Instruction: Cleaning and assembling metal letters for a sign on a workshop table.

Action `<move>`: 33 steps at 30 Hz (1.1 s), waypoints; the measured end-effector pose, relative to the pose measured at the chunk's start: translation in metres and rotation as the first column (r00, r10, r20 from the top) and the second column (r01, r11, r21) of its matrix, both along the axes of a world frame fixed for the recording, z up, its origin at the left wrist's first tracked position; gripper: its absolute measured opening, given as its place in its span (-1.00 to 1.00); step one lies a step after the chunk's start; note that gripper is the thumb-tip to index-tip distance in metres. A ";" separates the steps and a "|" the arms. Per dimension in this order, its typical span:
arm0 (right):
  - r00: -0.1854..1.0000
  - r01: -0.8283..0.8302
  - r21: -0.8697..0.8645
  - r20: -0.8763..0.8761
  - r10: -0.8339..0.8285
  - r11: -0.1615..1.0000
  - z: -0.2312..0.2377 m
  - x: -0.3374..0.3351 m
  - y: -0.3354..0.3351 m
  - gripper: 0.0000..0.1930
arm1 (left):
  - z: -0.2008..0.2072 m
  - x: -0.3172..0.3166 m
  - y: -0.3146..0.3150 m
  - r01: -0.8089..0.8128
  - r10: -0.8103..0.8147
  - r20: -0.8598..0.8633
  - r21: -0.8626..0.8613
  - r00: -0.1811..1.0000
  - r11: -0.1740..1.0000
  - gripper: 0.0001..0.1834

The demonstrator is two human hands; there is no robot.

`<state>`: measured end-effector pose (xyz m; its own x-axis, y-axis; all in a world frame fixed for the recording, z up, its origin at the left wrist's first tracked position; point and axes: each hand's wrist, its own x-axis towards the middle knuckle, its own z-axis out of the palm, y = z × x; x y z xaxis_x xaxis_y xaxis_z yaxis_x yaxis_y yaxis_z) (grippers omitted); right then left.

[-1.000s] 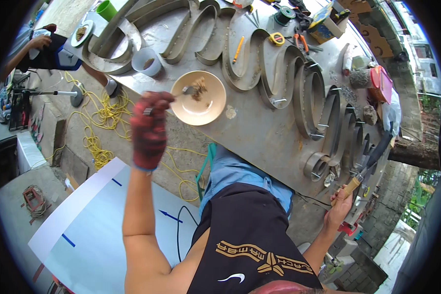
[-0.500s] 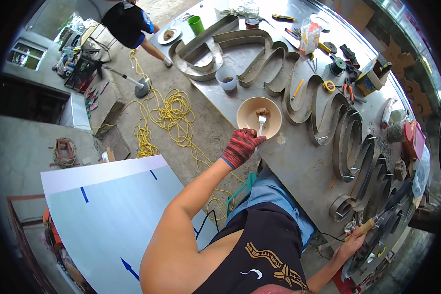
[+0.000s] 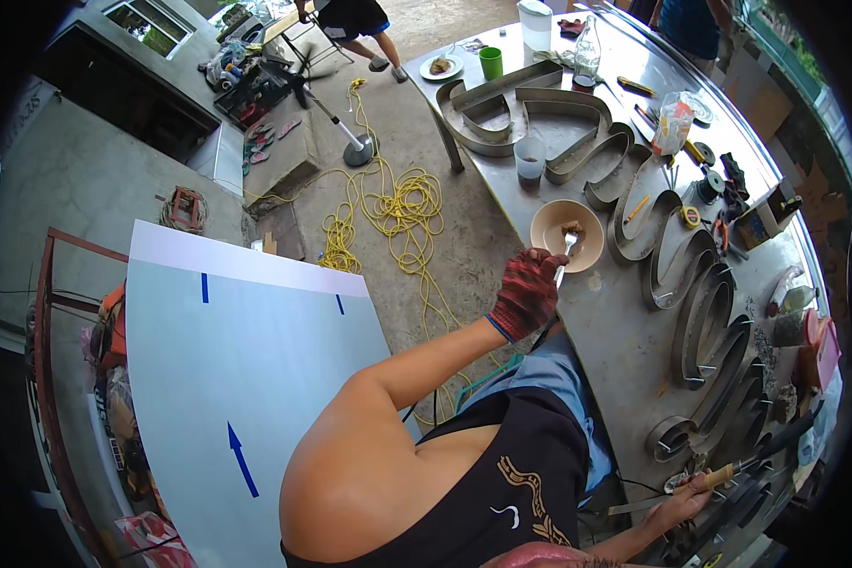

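Observation:
My left hand (image 3: 528,292), in a red and black knit glove, is closed around the handle of a fork (image 3: 569,246). The fork's tines touch a brown lump of food in a beige bowl (image 3: 545,237) near the table edge. At the lower right my bare right hand (image 3: 683,505) grips the wooden handle of what looks like a soldering iron (image 3: 718,476). Its far end is lost among the dark curved strips. Bent metal strips (image 3: 667,284) shaped like letters stand on edge along the metal table (image 3: 587,327), several with clips on their rims.
A plastic cup (image 3: 530,163), a green cup (image 3: 490,63) and a plate (image 3: 455,68) stand at the far end. A tape measure (image 3: 690,217) lies among tools on the right. A yellow cord (image 3: 407,204) coils on the floor. A pale blue board (image 3: 284,350) is at left.
The view has swung left, so the table appears farther right. My left hand still holds the fork in the bowl, its wrist turned more upright. The person in the background has stepped away.

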<state>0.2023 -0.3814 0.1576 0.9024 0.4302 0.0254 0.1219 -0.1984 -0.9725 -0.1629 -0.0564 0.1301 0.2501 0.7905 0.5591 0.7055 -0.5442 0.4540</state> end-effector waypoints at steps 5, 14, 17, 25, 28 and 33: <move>1.000 -0.013 -0.092 0.019 0.015 0.996 -0.002 -0.014 -0.002 -0.58 | 0.016 0.061 -0.063 0.360 -0.313 0.241 -0.187 0.919 0.914 -0.56; 0.997 -0.065 -0.178 0.033 0.072 0.982 -0.032 -0.030 0.002 -0.54 | 0.019 0.193 -0.181 0.695 -0.599 0.461 -0.680 0.654 0.236 -0.42; 0.935 -0.022 -0.227 0.341 0.100 0.974 -0.039 -0.035 0.006 -0.49 | 0.018 0.213 -0.195 0.695 -0.578 0.483 -0.684 0.658 0.219 -0.39; 0.982 -0.001 0.187 -0.186 0.037 0.982 -0.038 -0.053 0.031 -0.55 | 0.028 0.233 -0.198 0.778 -0.364 0.691 -0.591 0.625 0.213 -0.58; 0.997 -0.068 -0.055 0.026 0.069 0.996 -0.023 -0.074 0.038 -0.63 | 0.017 0.233 -0.187 0.845 -0.384 0.769 -0.532 0.511 0.059 -0.61; 0.946 -0.068 -0.098 0.309 0.095 0.993 -0.007 -0.093 0.049 -0.59 | -0.002 0.233 -0.186 0.825 -0.571 0.618 -0.521 0.541 0.219 -0.78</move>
